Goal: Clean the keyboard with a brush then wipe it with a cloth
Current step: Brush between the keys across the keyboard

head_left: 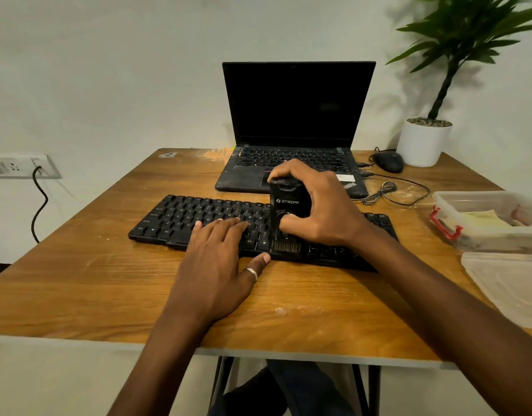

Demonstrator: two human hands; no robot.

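The right hand (319, 205) clasped the black block-shaped brush (288, 211), bristles down at five o'clock on the flat black keyboard (198, 217); the left hand (216, 259), flat and empty, pinned it steady.

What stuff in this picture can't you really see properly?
- Keyboard, head view: its right-hand keys are hidden by the right hand and brush.
- Keys under the left hand: covered.
- Plastic box: cut off by the right edge, contents unclear.
- Plant: top cropped, leaves blurred.
- Key lettering: too small.
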